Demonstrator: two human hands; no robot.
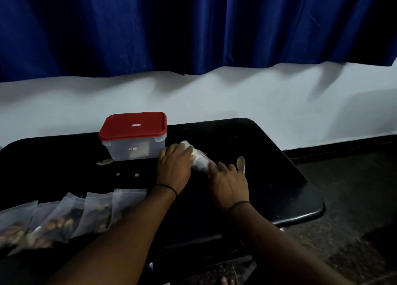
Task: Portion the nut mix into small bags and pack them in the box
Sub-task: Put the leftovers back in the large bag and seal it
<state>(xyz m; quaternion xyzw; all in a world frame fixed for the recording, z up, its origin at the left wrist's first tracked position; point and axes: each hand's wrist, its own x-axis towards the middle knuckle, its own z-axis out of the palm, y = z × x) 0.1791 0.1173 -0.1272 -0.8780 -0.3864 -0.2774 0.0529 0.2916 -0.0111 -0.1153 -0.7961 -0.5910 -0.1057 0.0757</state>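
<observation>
Black table [279, 188]: left hand [175, 166] and right hand [228, 183] rest with relaxed, spread fingers on the bag [199, 162], beside the red-lidded box [133, 136].

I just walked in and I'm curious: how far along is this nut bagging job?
Done: a row of small clear plastic bags holding nuts lies at the left of the black table. In hand: the left hand and right hand both rest on a crumpled whitish plastic bag. Left: the clear plastic box with the red lid is closed, so no bags seem packed yet.
</observation>
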